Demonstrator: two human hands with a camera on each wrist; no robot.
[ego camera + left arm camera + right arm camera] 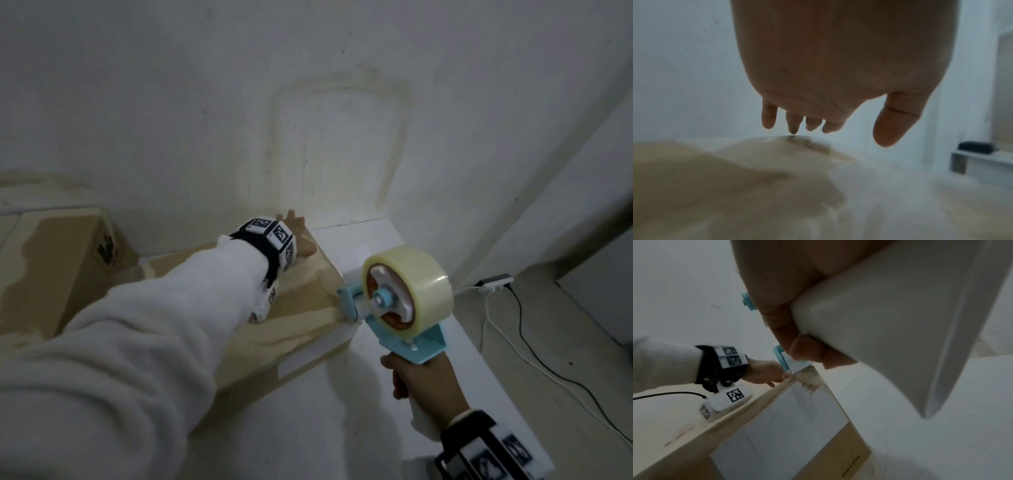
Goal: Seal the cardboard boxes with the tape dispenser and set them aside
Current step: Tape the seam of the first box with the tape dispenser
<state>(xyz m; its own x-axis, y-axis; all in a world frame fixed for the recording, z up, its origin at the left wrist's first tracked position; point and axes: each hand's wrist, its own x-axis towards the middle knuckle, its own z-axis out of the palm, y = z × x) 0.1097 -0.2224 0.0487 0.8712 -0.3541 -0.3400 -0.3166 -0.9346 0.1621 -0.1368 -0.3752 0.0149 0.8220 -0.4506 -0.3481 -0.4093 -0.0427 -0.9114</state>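
Note:
A cardboard box (287,329) lies on the white table (376,394), with a white label (781,426) on its side. My left hand (298,236) reaches over the box to its far corner by the wall, and its straight fingers (793,126) touch the top there. My right hand (421,380) grips the white handle (890,321) of the blue tape dispenser (407,325). The dispenser carries a roll of clear tape (421,281), and its front end (347,303) sits against the box's right top edge. Clear tape runs across the box top.
A second cardboard box (51,263) stands at the left against the wall (308,102). Right of the table, a power strip (495,281) and cables (520,342) lie on the floor. The table's right edge runs close to my right wrist.

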